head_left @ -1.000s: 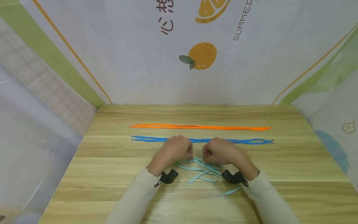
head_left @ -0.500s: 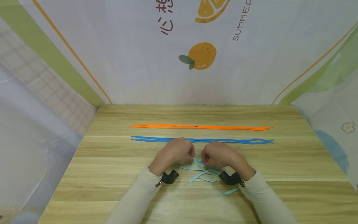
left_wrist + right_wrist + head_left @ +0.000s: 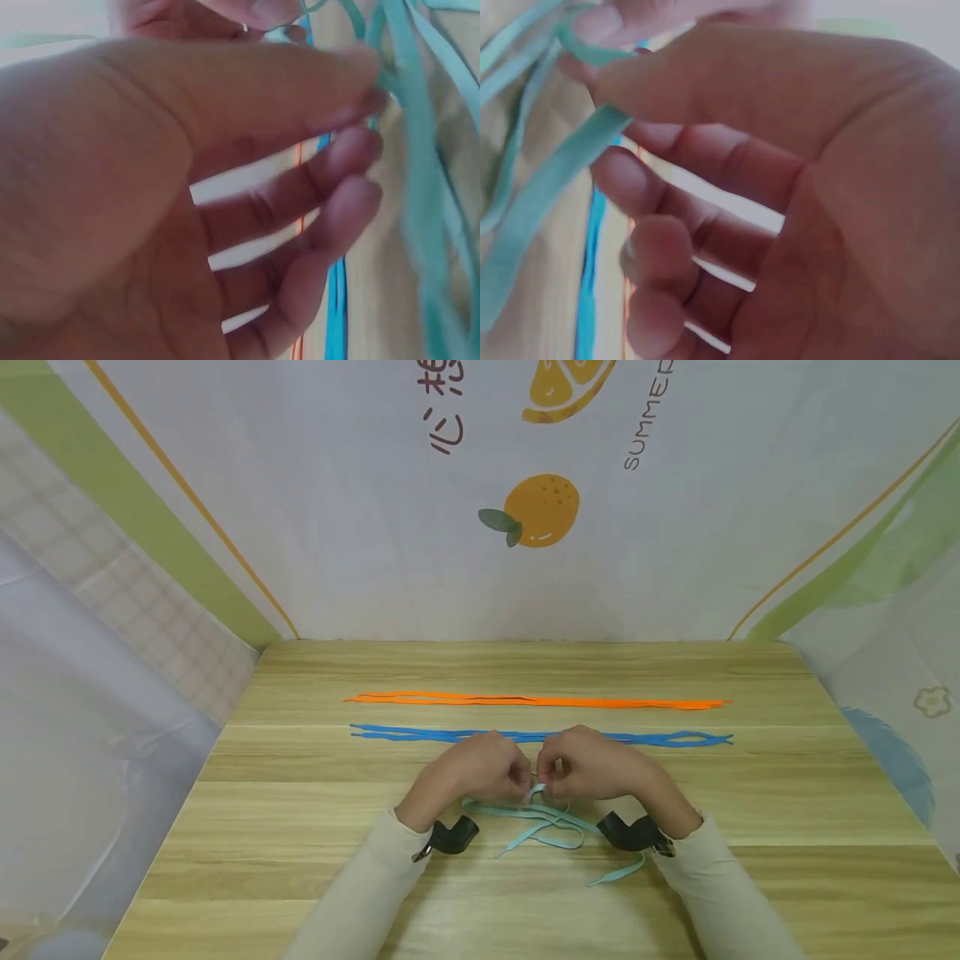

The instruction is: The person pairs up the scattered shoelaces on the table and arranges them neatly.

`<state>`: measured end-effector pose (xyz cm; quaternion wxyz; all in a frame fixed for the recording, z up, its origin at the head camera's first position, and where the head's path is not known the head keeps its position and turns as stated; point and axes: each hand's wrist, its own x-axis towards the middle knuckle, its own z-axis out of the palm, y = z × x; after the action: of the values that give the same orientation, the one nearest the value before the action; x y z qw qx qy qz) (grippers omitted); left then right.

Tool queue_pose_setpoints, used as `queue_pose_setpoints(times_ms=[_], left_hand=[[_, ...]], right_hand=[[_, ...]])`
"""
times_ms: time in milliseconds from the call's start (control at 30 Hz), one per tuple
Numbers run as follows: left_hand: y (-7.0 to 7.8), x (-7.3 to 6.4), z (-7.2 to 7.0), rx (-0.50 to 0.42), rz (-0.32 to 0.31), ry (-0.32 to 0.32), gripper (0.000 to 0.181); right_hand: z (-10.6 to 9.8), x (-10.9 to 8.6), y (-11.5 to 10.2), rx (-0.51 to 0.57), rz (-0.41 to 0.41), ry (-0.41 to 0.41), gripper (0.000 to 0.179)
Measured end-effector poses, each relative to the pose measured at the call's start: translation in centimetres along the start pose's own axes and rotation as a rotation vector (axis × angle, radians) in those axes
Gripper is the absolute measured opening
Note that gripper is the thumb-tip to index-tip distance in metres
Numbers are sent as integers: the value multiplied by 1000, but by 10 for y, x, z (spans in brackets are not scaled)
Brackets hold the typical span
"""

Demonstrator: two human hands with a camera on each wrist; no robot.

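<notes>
A mint-green shoelace lies in loose loops on the table in front of the person, part of it raised between the two hands. My left hand pinches the lace between thumb and index finger, as the left wrist view shows at the thumb tip. Opposite it, my right hand pinches another stretch of the lace, which hangs down from under the thumb. The fingertips of both hands nearly meet, and a short curved bit of lace shows between them.
Beyond the hands, blue shoelaces lie stretched across the wooden table. Farther back, orange shoelaces run parallel to them. A printed cloth hangs behind the table, with more cloth at both sides.
The left hand has shifted slightly right. The right hand dipped toward the lace, then rose and moved back right. The raised lace between them now forms a short curve; the blue and orange laces stayed put.
</notes>
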<state>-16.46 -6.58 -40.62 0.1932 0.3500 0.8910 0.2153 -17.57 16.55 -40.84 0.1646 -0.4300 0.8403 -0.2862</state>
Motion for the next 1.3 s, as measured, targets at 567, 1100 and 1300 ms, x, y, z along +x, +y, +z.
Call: queue_pose_setpoints(times_ms=[567, 1100, 1300], left_hand=[[-2, -11, -20, -300, 145, 44, 14], [3, -17, -31, -330, 180, 135, 17], [4, -23, -36, -351, 164, 167, 15]], right_hand=[[-29, -20, -4, 87, 6, 99, 13], [-43, -36, -5, 86, 84, 305, 10], [-52, -44, -5, 45, 85, 400, 11]])
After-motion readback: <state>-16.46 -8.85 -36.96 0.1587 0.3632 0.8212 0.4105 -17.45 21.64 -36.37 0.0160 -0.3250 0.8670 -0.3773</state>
